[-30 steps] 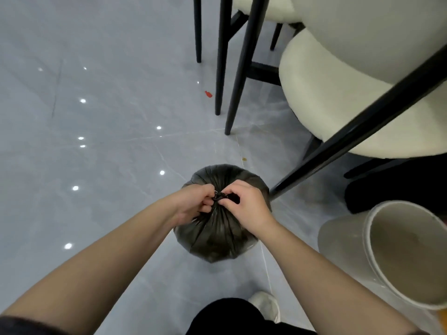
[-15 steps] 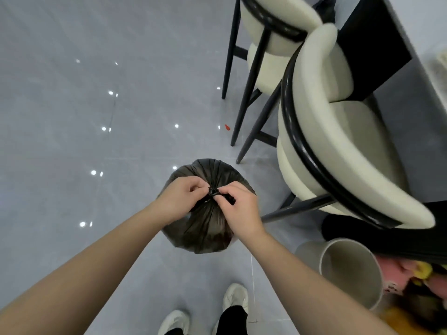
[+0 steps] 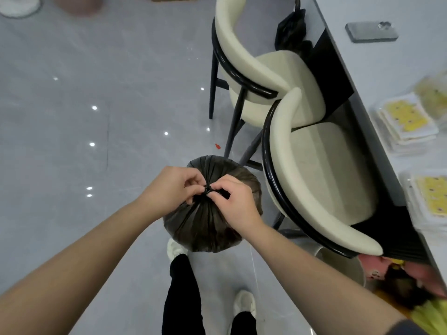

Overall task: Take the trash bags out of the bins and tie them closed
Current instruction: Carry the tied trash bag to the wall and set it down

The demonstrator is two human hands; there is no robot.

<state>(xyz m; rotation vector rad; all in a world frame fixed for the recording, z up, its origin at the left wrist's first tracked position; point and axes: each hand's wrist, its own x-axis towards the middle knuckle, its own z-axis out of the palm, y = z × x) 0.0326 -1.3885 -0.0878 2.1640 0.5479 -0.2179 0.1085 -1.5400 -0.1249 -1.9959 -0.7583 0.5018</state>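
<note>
A full black trash bag (image 3: 203, 226) hangs over the grey floor in front of my feet, its top gathered into a small knot (image 3: 207, 189). My left hand (image 3: 173, 186) pinches the knot from the left. From the right, my right hand (image 3: 233, 201) pinches the same knot with fingertips. Both hands are closed on the bag's gathered neck. A white bin (image 3: 343, 267) stands at the lower right, mostly hidden under a chair.
Two cream chairs with black frames (image 3: 321, 175) stand close on the right, beside a grey table (image 3: 377, 93) carrying a phone (image 3: 372, 32) and yellow packets (image 3: 408, 117). Another black bag (image 3: 291, 27) rests by the far chair. Open floor lies to the left.
The view has risen and tilted, so the bag now hangs higher above my feet and the table has come into sight. Both hands stay pinched on the knot.
</note>
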